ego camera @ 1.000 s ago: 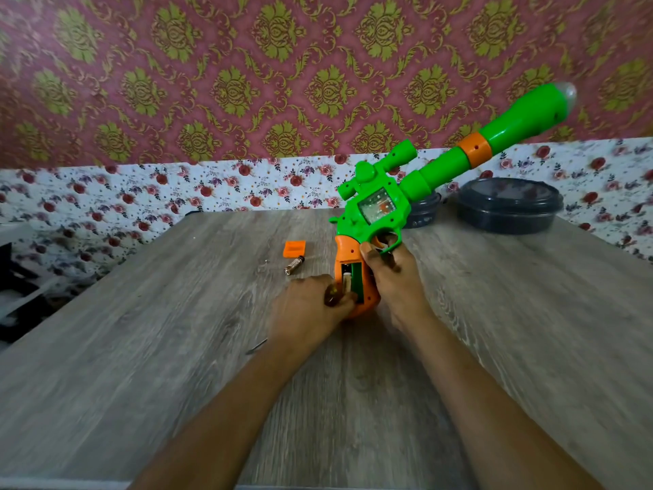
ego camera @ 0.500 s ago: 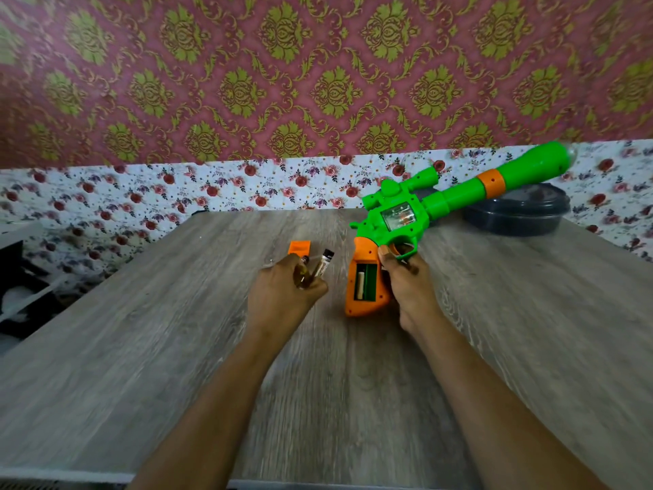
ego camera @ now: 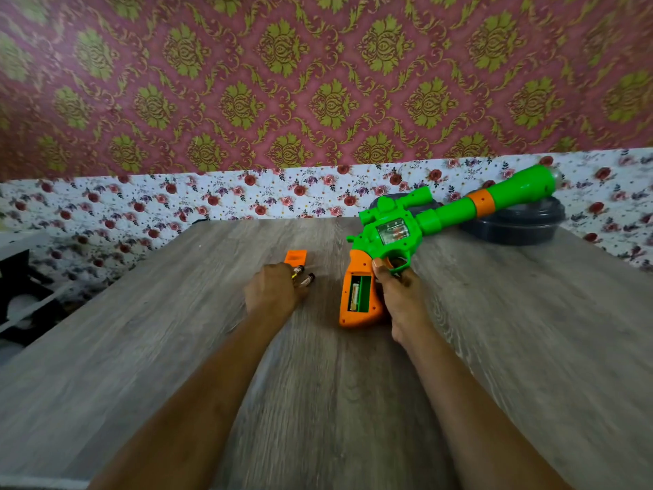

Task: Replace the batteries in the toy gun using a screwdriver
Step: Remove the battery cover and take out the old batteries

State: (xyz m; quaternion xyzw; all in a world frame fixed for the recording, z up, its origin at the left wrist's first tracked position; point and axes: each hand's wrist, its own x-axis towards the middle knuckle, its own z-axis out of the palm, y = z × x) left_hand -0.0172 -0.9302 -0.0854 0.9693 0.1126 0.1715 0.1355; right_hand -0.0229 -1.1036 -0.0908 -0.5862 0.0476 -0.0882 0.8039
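Observation:
The green and orange toy gun (ego camera: 395, 235) lies on the wooden table (ego camera: 176, 348), its barrel pointing to the back right. My right hand (ego camera: 401, 298) grips it at the trigger and handle. The handle's battery compartment (ego camera: 358, 293) is open, and one pale battery shows inside. My left hand (ego camera: 272, 293) is low on the table to the left of the gun, fingers curled on a dark battery (ego camera: 307, 279). A second battery (ego camera: 298, 271) lies right beside it. The orange compartment cover (ego camera: 295, 257) rests just beyond them. No screwdriver is visible.
A black round lidded container (ego camera: 519, 226) stands at the back right under the gun's barrel, and another dark one (ego camera: 380, 201) sits behind the gun body. A dark shelf unit (ego camera: 21, 295) is off the table's left edge. The papered wall rises behind the table.
My left hand drew a battery out of the handle and carried it left, down beside the battery on the table. My right hand lowered the gun so its barrel rests low.

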